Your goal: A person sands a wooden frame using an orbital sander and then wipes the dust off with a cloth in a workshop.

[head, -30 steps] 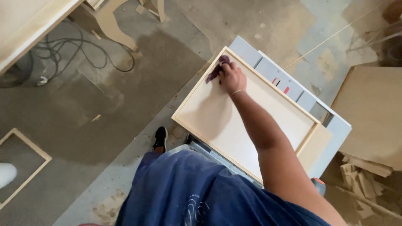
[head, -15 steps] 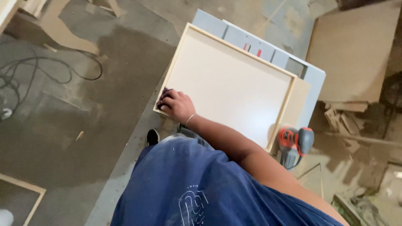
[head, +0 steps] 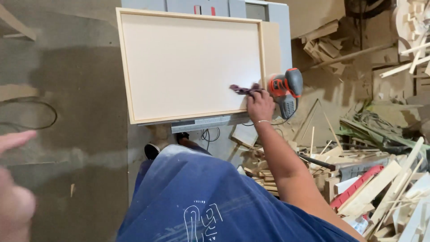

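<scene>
Framed panel on the table, scrap wood to its right

The framed panel (head: pixel 190 65) lies flat on the table (head: pixel 280 31). At its near right corner the right hand (head: pixel 260 105) rests on a rag (head: pixel 244 89); just right of them sits a power sander (head: pixel 284 92). Wood offcuts (head: pixel 380 179) lie heaped on the floor (head: pixel 80 80) farther right, and a cable (head: pixel 31 114) lies on the floor to the left.

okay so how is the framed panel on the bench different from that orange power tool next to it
The framed panel is big, flat and pale, with a light wood border; the power tool is small, bulky, orange and grey. The panel fills most of the bench top; the tool sits off the panel's right edge. The right hand presses a dark cloth on the panel, not on the tool. Both rest on the bench.
</scene>
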